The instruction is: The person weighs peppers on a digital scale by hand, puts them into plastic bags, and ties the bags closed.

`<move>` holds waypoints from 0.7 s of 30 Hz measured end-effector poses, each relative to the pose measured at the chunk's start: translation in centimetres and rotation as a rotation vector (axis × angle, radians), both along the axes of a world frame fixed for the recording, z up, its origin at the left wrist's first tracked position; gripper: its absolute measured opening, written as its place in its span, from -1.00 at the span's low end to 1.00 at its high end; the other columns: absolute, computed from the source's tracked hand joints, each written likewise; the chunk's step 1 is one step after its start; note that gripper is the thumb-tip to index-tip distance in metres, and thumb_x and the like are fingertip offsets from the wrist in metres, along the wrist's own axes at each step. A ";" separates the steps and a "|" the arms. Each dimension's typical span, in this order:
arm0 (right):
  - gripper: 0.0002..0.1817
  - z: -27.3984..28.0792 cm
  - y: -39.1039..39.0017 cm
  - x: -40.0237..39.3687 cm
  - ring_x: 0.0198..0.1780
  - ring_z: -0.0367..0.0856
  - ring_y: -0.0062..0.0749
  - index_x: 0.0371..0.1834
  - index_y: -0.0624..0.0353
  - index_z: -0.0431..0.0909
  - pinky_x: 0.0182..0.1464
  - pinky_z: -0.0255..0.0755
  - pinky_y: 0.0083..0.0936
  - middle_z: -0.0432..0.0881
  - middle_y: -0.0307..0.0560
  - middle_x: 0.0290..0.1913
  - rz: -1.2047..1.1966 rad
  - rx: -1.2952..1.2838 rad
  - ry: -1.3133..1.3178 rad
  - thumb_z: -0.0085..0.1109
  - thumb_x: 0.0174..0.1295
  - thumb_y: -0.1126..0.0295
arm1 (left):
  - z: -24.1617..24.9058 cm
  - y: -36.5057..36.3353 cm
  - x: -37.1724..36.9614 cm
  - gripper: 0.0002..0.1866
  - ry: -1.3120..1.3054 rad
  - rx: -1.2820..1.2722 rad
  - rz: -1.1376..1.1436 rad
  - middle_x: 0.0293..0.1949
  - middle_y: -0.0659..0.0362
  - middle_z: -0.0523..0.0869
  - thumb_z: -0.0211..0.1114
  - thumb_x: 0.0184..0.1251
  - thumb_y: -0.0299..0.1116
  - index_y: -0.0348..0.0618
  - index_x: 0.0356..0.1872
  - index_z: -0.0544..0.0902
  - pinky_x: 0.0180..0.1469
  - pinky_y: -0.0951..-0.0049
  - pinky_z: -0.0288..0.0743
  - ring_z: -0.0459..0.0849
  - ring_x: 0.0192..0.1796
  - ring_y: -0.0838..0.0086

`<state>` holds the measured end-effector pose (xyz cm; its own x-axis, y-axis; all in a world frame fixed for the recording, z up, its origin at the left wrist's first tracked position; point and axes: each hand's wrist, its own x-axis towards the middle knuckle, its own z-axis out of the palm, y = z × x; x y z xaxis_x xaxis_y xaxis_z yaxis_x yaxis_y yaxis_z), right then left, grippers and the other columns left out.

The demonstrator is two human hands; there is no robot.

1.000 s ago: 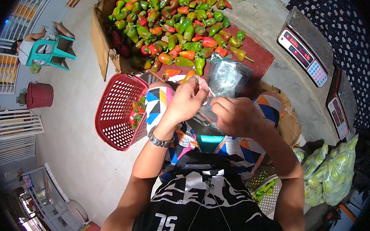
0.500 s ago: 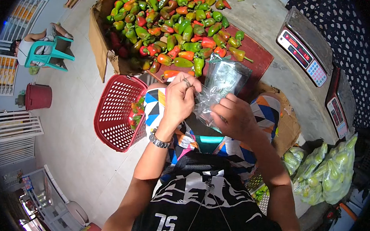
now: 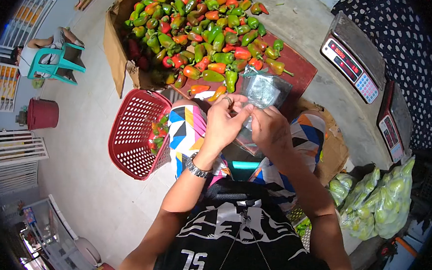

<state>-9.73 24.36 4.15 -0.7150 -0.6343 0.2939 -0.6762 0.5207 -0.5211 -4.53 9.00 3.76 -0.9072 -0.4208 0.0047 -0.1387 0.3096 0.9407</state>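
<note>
My left hand point(image 3: 227, 120) and my right hand point(image 3: 271, 127) meet above my lap, thumbs and fingertips pinched together on a thin clear plastic bag point(image 3: 248, 123). Most of that bag is hidden by my fingers. Just beyond them, a stack of clear plastic bags point(image 3: 267, 92) lies on the red board point(image 3: 299, 66). Past my left hand spreads a big heap of red and green peppers point(image 3: 212, 36), with a few loose ones close to my fingers.
A cardboard box side point(image 3: 113, 49) borders the heap. To the left stands a red perforated basket point(image 3: 139, 135) with some peppers inside. Two digital scales point(image 3: 351, 61) sit on the concrete ledge at right, above bagged green produce point(image 3: 387, 205). A person sits on a teal chair point(image 3: 57, 63).
My hands have come together from being apart. The clear plastic that was spread between them is now mostly covered by my fingers.
</note>
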 end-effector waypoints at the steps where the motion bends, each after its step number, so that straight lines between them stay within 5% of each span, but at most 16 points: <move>1: -0.83 0.0 -0.1 0.2 -0.18 0.72 0.05 -0.16 0.25 0.71 -0.10 0.62 -0.11 0.70 0.09 -0.37 0.001 -0.016 0.001 0.26 0.21 0.45 | -0.4 0.1 0.0 -0.85 -0.010 0.038 0.048 -0.22 0.15 0.73 0.36 0.35 -0.56 -0.33 -0.11 0.78 -0.13 0.47 0.59 0.69 -0.22 0.50; 4: -0.80 0.1 -0.2 0.8 -0.22 0.69 0.07 -0.12 0.27 0.72 -0.12 0.60 -0.12 0.67 0.12 -0.37 -0.013 -0.038 -0.007 0.24 0.21 0.52 | -1.6 -0.4 0.1 -0.88 -0.034 0.158 0.142 -0.34 0.10 0.67 0.29 0.21 -0.64 -0.30 -0.28 0.75 -0.22 0.48 0.52 0.68 -0.31 0.40; 6: -0.79 0.5 0.0 1.2 -0.33 0.63 0.12 -0.10 0.32 0.71 -0.19 0.55 -0.13 0.62 0.18 -0.36 -0.043 -0.017 -0.037 0.20 0.22 0.61 | -1.3 -1.4 0.2 -0.86 0.146 -0.046 0.011 -0.36 0.10 0.65 0.24 0.14 -0.70 -0.28 -0.37 0.73 -0.18 0.43 0.53 0.69 -0.27 0.34; 11: -0.76 -1.2 1.7 -0.9 -0.14 0.67 0.05 -0.12 0.23 0.73 -0.07 0.60 -0.08 0.64 0.14 -0.28 0.023 0.071 0.091 0.24 0.15 0.45 | 0.8 -3.6 0.1 -0.83 0.193 -0.529 -0.305 -0.13 0.01 0.65 0.28 -0.04 -0.72 -0.25 -0.44 0.74 -0.02 0.21 0.61 0.69 -0.02 0.10; 15: -0.72 1.1 1.3 -2.4 -0.12 0.63 0.04 -0.06 0.20 0.74 -0.10 0.56 -0.05 0.53 0.07 -0.34 -0.061 0.161 0.349 0.22 0.16 0.44 | 2.4 -4.0 -0.4 -0.68 0.037 -0.938 -0.250 0.01 -0.06 0.64 0.34 -0.02 -0.66 -0.17 -0.20 0.82 0.10 0.05 0.65 0.71 0.03 -0.01; 19: -0.61 5.2 0.2 -3.7 -0.15 0.65 -0.02 0.10 0.14 0.70 -0.15 0.56 -0.11 0.54 -0.01 -0.29 -0.195 0.078 0.350 0.27 0.16 0.49 | 7.2 -3.6 -0.9 -0.51 -0.046 -0.952 -0.182 0.12 -0.11 0.61 0.35 0.04 -0.63 -0.12 0.09 0.76 0.09 0.04 0.66 0.67 0.12 -0.05; 21: -0.47 11.4 -1.0 -3.0 -0.13 0.66 -0.10 0.32 0.10 0.60 -0.11 0.58 -0.18 0.63 0.04 -0.15 -0.239 -0.022 0.181 0.27 0.23 0.58 | 11.7 -2.5 -0.8 -0.43 0.312 -0.832 0.051 0.13 -0.01 0.66 0.41 0.10 -0.62 -0.09 0.23 0.71 0.02 0.10 0.67 0.71 0.08 0.00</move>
